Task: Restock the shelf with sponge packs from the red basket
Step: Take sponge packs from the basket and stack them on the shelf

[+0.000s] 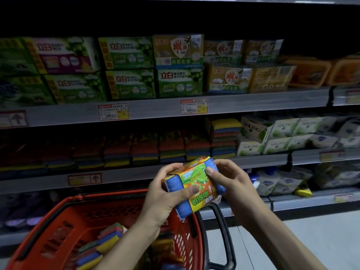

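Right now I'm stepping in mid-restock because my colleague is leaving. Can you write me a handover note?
Left hand: grips the lower left end of one sponge pack.
Right hand: pinches the same pack's upper right end.
Pack: held in the air above the red basket, in front of the shelf, not yet shelved.
Done: a row of stacked sponge packs already fills much of that shelf; which ones were just added cannot be told.
Left: shelve this pack, then the loose packs in the basket.
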A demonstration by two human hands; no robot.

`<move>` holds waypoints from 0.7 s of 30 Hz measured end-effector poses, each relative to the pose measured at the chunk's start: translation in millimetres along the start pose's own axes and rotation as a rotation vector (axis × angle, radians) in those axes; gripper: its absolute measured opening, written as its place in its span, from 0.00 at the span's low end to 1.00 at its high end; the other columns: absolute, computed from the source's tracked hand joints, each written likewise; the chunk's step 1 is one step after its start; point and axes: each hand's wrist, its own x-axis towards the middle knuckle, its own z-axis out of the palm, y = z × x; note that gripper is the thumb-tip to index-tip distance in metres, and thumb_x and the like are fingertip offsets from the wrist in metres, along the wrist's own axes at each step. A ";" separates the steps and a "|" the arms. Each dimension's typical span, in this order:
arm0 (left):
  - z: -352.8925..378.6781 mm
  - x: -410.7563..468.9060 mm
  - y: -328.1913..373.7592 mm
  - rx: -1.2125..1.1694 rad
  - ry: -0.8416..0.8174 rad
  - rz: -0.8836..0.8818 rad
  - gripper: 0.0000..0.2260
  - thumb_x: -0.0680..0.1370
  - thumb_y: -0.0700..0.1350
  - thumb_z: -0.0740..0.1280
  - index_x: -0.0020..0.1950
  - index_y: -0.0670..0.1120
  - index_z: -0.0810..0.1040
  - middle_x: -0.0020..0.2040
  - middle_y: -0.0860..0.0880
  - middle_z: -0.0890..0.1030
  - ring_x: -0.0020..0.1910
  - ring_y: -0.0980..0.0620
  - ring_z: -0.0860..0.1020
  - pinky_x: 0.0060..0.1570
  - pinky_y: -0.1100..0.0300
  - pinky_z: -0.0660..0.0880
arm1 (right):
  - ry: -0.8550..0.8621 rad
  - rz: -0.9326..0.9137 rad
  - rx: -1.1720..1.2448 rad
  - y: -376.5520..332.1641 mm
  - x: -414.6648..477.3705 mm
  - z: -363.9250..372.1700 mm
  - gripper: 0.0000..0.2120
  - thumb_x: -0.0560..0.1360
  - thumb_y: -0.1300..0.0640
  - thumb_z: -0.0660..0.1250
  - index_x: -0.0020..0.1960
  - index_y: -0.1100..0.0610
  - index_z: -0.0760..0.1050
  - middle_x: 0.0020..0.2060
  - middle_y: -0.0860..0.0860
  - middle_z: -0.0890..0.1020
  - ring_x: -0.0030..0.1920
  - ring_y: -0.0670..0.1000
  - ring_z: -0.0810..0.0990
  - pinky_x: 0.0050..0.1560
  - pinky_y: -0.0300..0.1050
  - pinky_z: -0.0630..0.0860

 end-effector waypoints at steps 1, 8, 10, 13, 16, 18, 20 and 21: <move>1.1 0.8 0.2 0.009 0.013 0.006 0.32 0.60 0.42 0.86 0.61 0.50 0.80 0.54 0.47 0.86 0.50 0.45 0.86 0.42 0.54 0.83 | 0.009 0.017 0.029 1.0 0.4 0.6 0.13 0.75 0.59 0.73 0.56 0.64 0.78 0.54 0.62 0.84 0.51 0.61 0.84 0.48 0.57 0.81; 11.0 3.0 4.0 0.006 0.038 0.012 0.29 0.61 0.46 0.81 0.60 0.46 0.78 0.52 0.45 0.86 0.47 0.45 0.87 0.40 0.53 0.84 | 0.122 0.092 0.128 1.9 -1.5 2.9 0.10 0.76 0.60 0.72 0.54 0.65 0.78 0.49 0.62 0.85 0.42 0.57 0.84 0.33 0.49 0.80; 11.0 1.7 5.7 -0.005 0.014 -0.010 0.29 0.62 0.47 0.81 0.60 0.46 0.77 0.52 0.45 0.86 0.46 0.47 0.87 0.39 0.57 0.83 | 0.144 0.074 0.100 1.2 -3.4 3.8 0.08 0.77 0.61 0.71 0.53 0.65 0.78 0.46 0.58 0.86 0.40 0.56 0.85 0.30 0.48 0.79; 3.9 -1.6 5.2 -0.050 -0.086 -0.076 0.31 0.64 0.44 0.84 0.64 0.50 0.77 0.56 0.45 0.86 0.51 0.46 0.86 0.43 0.56 0.82 | 0.177 0.042 0.045 1.0 -5.7 6.6 0.06 0.78 0.62 0.71 0.51 0.65 0.77 0.40 0.55 0.86 0.35 0.52 0.84 0.27 0.44 0.77; -6.5 -5.9 4.4 -0.058 -0.173 -0.106 0.31 0.65 0.42 0.80 0.67 0.54 0.77 0.58 0.45 0.86 0.56 0.43 0.85 0.50 0.51 0.83 | 0.190 0.054 0.041 2.2 -7.7 9.7 0.04 0.78 0.63 0.70 0.47 0.63 0.77 0.37 0.55 0.84 0.32 0.49 0.82 0.25 0.42 0.75; -10.7 -7.2 2.8 -0.060 -0.163 -0.104 0.30 0.65 0.41 0.80 0.66 0.53 0.79 0.58 0.44 0.86 0.56 0.43 0.85 0.52 0.49 0.83 | 0.187 0.074 0.066 3.0 -8.1 10.3 0.04 0.77 0.64 0.71 0.45 0.62 0.77 0.36 0.54 0.84 0.32 0.50 0.82 0.26 0.44 0.76; -12.3 -6.8 -0.2 -0.083 -0.144 -0.120 0.29 0.64 0.43 0.82 0.64 0.52 0.80 0.59 0.44 0.85 0.57 0.42 0.85 0.53 0.48 0.83 | 0.174 0.103 0.098 2.9 -7.9 9.7 0.03 0.76 0.64 0.71 0.46 0.63 0.78 0.36 0.55 0.84 0.33 0.52 0.83 0.28 0.45 0.77; -12.5 -6.3 -2.4 -0.099 -0.133 -0.131 0.31 0.61 0.46 0.84 0.63 0.51 0.80 0.59 0.44 0.85 0.57 0.42 0.85 0.53 0.47 0.82 | 0.171 0.122 0.111 2.8 -7.8 9.5 0.04 0.76 0.64 0.72 0.48 0.64 0.78 0.37 0.57 0.85 0.33 0.52 0.83 0.29 0.45 0.78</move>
